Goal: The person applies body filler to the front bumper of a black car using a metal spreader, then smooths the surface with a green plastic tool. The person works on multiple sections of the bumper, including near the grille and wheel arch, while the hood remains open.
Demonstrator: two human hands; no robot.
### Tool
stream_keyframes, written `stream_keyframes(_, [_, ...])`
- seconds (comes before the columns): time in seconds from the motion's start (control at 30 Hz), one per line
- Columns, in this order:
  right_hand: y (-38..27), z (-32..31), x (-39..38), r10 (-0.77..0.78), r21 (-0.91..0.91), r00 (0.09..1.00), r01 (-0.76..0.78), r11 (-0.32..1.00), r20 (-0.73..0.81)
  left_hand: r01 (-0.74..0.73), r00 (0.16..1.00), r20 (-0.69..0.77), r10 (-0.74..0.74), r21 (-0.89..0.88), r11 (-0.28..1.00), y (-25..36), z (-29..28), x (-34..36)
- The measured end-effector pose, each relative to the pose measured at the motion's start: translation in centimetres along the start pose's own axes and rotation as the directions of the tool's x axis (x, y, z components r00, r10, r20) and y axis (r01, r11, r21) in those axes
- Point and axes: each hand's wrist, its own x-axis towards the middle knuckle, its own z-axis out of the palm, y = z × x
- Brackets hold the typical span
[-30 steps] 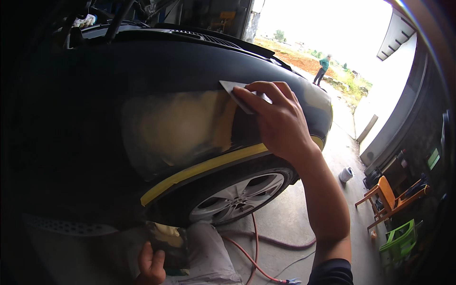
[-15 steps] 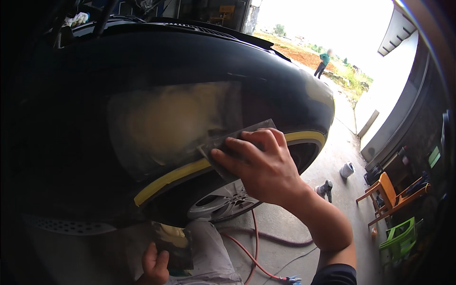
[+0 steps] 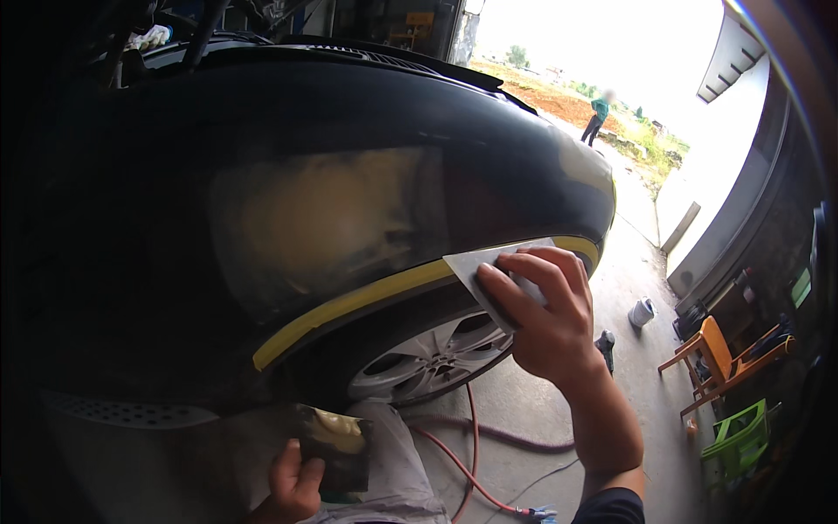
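Note:
My right hand [image 3: 552, 307] grips a thin flat putty spreader [image 3: 467, 267], held in front of the wheel arch of a dark car fender [image 3: 349, 113]. Whether its edge touches the panel I cannot tell. A yellowish patch of filler [image 3: 301, 214] covers a dull, sanded area of the fender. Below the patch, yellow masking tape [image 3: 349, 306] follows the arch edge above the wheel [image 3: 432, 360]. Low in the view, my left hand [image 3: 297, 485] holds a dark flat plate [image 3: 336, 463] by its edge, and a smear of yellowish putty [image 3: 333, 430] lies on its far part.
Red hose [image 3: 463, 476] and a thicker grey hose run across the floor under the wheel. To the right are a power tool [image 3: 605, 345], a small can [image 3: 642, 313], an orange wooden chair [image 3: 711, 349] and a green plastic stool [image 3: 738, 437]. A person [image 3: 598, 115] stands outside, far off.
My right hand has moved right with the spreader, away from the filler patch and over the arch, and the spreader has tilted to show its pale face. My left hand with the plate has shifted slightly right.

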Motion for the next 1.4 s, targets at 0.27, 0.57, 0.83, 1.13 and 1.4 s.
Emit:
stream_keyframes(0.27, [-9.7,0.5,-3.6,0.457,0.913,0.814,-0.203,-0.354,0.358,-0.417,0.896,0.232,0.379,0.141,0.898,2.1,2.7,3.2])
stream_keyframes(0.57, [-9.9,3.9,-3.9,-0.01,0.797,0.826,-0.54,0.271,0.563,-0.195,0.981,-0.036,0.191,-0.203,0.96,4.9,-1.2,1.6])
stream_keyframes(0.83, [-12.4,5.4,-2.3,0.038,0.688,0.687,-0.726,-0.001,0.726,-0.252,0.956,-0.232,0.177,-0.353,0.901,3.2,-2.4,-0.5])
stream_keyframes(1.13, [-19.0,3.6,0.7,0.141,0.637,0.987,-0.156,0.755,0.076,-0.347,0.874,-0.172,0.454,0.432,0.832,7.1,-5.1,1.4])
stream_keyframes(1.4, [-22.0,5.1,1.8,0.037,0.545,0.999,-0.05,0.837,0.036,-0.407,0.847,-0.061,0.527,0.562,0.72,7.4,-5.1,1.0])
